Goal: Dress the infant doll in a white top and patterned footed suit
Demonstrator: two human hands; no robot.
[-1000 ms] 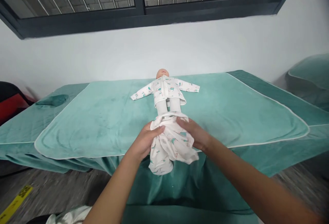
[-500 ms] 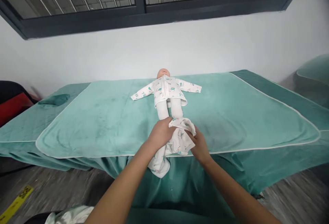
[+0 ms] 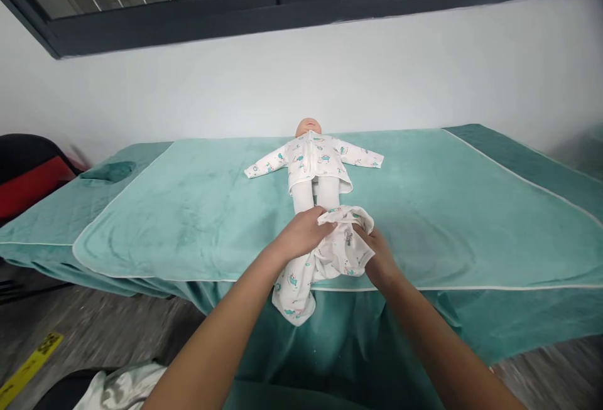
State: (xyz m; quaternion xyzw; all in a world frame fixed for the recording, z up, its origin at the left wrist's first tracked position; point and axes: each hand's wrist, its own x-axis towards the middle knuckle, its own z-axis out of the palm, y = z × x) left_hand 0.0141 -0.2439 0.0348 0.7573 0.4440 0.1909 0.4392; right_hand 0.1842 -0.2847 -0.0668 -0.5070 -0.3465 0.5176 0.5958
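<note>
A baby doll (image 3: pixel 308 126) lies on its back on the green bed cover, arms spread, its head toward the wall. It wears a white printed jacket (image 3: pixel 315 157), and its legs (image 3: pixel 328 193) are white. Over the doll's lower legs are white printed baby pants (image 3: pixel 343 253), bunched at the waistband, with one pant leg hanging past the bed's edge. My left hand (image 3: pixel 305 231) grips the waistband's left side, fingers closed. On the right side my right hand (image 3: pixel 377 257) is closed on the pants, its fingers partly inside the opening. The doll's feet are hidden by the cloth.
The green bed cover (image 3: pixel 188 221) spreads widely to both sides, against a white wall (image 3: pixel 211 96) under a dark-framed window (image 3: pixel 164 27). A black and red chair (image 3: pixel 32 171) stands at the left. White cloth (image 3: pixel 125 388) lies at the lower left, near yellow floor tape (image 3: pixel 31 369).
The view has shifted slightly. My hands still hold the pants at the doll's lower legs, and the waistband looks spread a little wider, with my right hand farther right.
</note>
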